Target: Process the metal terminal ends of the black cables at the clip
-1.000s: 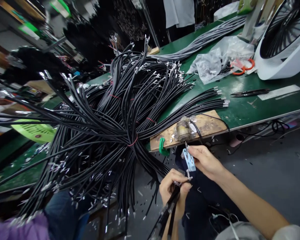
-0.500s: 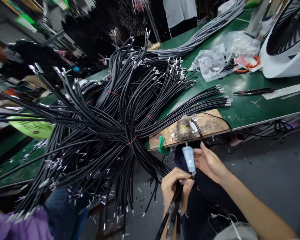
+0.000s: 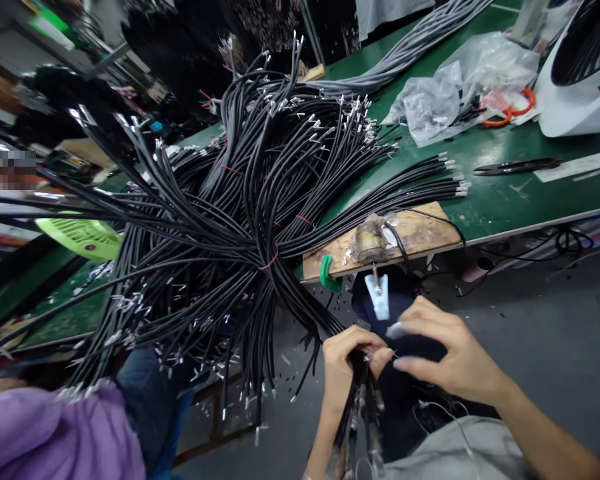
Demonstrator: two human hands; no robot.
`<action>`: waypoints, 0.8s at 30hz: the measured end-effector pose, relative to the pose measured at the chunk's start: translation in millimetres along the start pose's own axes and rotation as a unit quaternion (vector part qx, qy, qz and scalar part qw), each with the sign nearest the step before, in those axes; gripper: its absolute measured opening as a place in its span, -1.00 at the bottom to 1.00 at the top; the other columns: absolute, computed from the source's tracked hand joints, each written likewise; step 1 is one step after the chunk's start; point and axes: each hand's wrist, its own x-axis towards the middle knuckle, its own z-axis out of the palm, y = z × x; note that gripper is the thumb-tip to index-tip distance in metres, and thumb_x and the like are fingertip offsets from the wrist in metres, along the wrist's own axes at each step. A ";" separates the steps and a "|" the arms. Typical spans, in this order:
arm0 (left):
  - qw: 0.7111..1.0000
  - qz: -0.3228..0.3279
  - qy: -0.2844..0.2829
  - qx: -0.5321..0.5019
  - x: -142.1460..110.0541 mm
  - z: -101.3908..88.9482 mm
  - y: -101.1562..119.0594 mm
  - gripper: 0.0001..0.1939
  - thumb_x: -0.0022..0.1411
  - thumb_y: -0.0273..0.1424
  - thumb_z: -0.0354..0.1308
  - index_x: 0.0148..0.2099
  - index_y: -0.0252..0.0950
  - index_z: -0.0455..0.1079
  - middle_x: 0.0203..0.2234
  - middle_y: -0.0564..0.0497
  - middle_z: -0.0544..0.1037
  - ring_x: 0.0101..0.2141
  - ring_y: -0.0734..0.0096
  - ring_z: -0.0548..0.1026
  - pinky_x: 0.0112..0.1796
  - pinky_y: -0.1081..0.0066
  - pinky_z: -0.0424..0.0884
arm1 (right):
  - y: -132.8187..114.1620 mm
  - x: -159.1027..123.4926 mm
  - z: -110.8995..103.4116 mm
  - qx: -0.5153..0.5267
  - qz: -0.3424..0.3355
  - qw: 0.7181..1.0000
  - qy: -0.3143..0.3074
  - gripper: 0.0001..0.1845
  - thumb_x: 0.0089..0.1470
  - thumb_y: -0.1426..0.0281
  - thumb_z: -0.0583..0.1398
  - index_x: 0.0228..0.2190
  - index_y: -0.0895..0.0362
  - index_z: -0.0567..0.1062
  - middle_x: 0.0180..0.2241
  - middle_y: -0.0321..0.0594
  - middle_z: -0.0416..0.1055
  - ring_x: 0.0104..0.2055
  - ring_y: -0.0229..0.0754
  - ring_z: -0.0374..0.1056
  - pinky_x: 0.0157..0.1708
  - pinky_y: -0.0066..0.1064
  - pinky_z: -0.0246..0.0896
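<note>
My left hand (image 3: 353, 353) is closed around a bunch of black cables (image 3: 353, 420) that hang down towards my lap. Their stripped ends poke out by its thumb, too small to make out clearly. Just right of it, my right hand (image 3: 445, 347) has thumb and fingers apart, with nothing visible between them. Beyond both hands, a light blue clip (image 3: 379, 298) sits on the thin shaft of a small motor (image 3: 370, 243). That motor is fixed to a wooden board (image 3: 430, 230) at the table edge.
A large heap of black cables (image 3: 265, 247) covers the table's left and middle. A green clamp (image 3: 329, 275) grips the board. Snips (image 3: 517, 167), orange-handled scissors (image 3: 510, 110), a plastic bag (image 3: 430, 107) and a white fan (image 3: 580, 87) lie right. A person in a purple top (image 3: 65, 433) sits left.
My right hand has drawn back from beside the blue clip, down and to the right, its fingers spreading. The cable ends in my left hand are now apart from the clip.
</note>
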 end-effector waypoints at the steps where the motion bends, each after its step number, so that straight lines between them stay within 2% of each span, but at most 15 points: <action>1: 1.000 -0.009 -0.010 0.017 -0.4 -1.0 -0.9 -0.85 0.07 -0.37 0.29 -0.48 -0.34 0.49 -0.63 0.01 0.50 -0.62 0.49 0.40 -0.57 0.52 0.29 | -4.6 0.7 4.1 -0.017 -0.019 0.999 -0.024 -0.78 -0.05 0.45 0.33 -0.27 0.12 0.54 -0.35 -0.17 0.43 -0.27 -0.11 0.28 -0.26 -0.28 0.24; 3: 0.999 -0.016 -0.029 0.039 -1.0 -2.7 -3.0 -0.86 0.03 -0.37 0.31 -0.47 -0.34 0.49 -0.64 0.04 0.47 -0.61 0.48 0.39 -0.56 0.52 0.26 | -9.3 2.1 13.8 -0.021 -0.046 0.998 -0.032 -0.83 0.00 0.50 0.27 -0.29 0.13 0.53 -0.37 -0.17 0.43 -0.30 -0.13 0.26 -0.28 -0.26 0.23; 6: 0.998 -0.005 -0.061 0.033 -1.5 -5.7 -4.8 -0.84 0.01 -0.33 0.32 -0.44 -0.34 0.51 -0.61 0.01 0.50 -0.58 0.43 0.42 -0.54 0.50 0.29 | -5.9 2.1 26.2 0.013 -0.073 0.997 0.016 -0.89 0.09 0.54 0.18 -0.36 0.14 0.51 -0.44 -0.19 0.43 -0.37 -0.16 0.25 -0.31 -0.27 0.21; 10: 0.997 0.022 -0.069 0.010 -3.7 -12.3 -3.8 -0.93 0.04 -0.43 0.29 -0.41 -0.34 0.51 -0.55 -0.04 0.56 -0.55 0.42 0.48 -0.49 0.49 0.36 | 4.5 -3.1 30.6 0.041 -0.051 0.996 0.062 -0.94 0.11 0.50 0.21 -0.40 0.14 0.49 -0.47 -0.21 0.40 -0.37 -0.17 0.27 -0.37 -0.32 0.20; 13: 0.997 0.034 -0.074 0.003 -7.0 -16.2 -2.7 -0.95 0.04 -0.51 0.28 -0.36 -0.33 0.52 -0.52 -0.05 0.59 -0.54 0.39 0.52 -0.47 0.48 0.40 | 7.8 -7.9 29.2 0.038 -0.048 0.996 0.063 -0.94 0.11 0.48 0.21 -0.41 0.14 0.46 -0.47 -0.23 0.38 -0.38 -0.17 0.27 -0.31 -0.28 0.20; 16: 0.998 0.046 -0.049 0.012 -10.7 -14.1 -3.2 -0.94 0.03 -0.55 0.26 -0.37 -0.33 0.50 -0.57 -0.01 0.56 -0.57 0.43 0.50 -0.49 0.50 0.38 | 7.4 -9.9 30.3 0.011 -0.073 0.995 0.065 -0.96 0.10 0.51 0.19 -0.38 0.14 0.41 -0.44 -0.22 0.37 -0.36 -0.17 0.26 -0.27 -0.27 0.20; 20: 0.997 0.054 -0.008 0.052 -15.3 -1.5 -3.2 -0.94 0.03 -0.57 0.19 -0.44 -0.34 0.43 -0.63 0.07 0.44 -0.61 0.49 0.39 -0.52 0.51 0.27 | 8.3 -5.5 36.4 -0.075 -0.104 0.985 0.116 -0.89 0.11 0.54 0.13 -0.43 0.15 0.34 -0.49 -0.26 0.29 -0.41 -0.21 0.19 -0.27 -0.28 0.18; 22: 0.996 0.061 -0.011 0.071 -17.1 5.1 -1.4 -0.90 0.06 -0.58 0.16 -0.47 -0.34 0.39 -0.63 0.08 0.39 -0.61 0.51 0.35 -0.53 0.52 0.23 | 10.6 -1.1 38.7 -0.112 -0.098 0.981 0.125 -0.79 0.14 0.54 0.10 -0.53 0.14 0.30 -0.56 -0.31 0.22 -0.47 -0.24 0.14 -0.27 -0.28 0.16; 24: 0.993 0.065 -0.004 0.094 -18.3 9.5 1.3 -0.87 0.09 -0.60 0.14 -0.47 -0.34 0.38 -0.62 0.08 0.38 -0.60 0.52 0.35 -0.53 0.52 0.23 | 13.8 3.2 37.6 -0.108 -0.058 0.986 0.111 -0.71 0.16 0.49 0.09 -0.60 0.14 0.27 -0.59 -0.32 0.20 -0.49 -0.25 0.14 -0.31 -0.31 0.15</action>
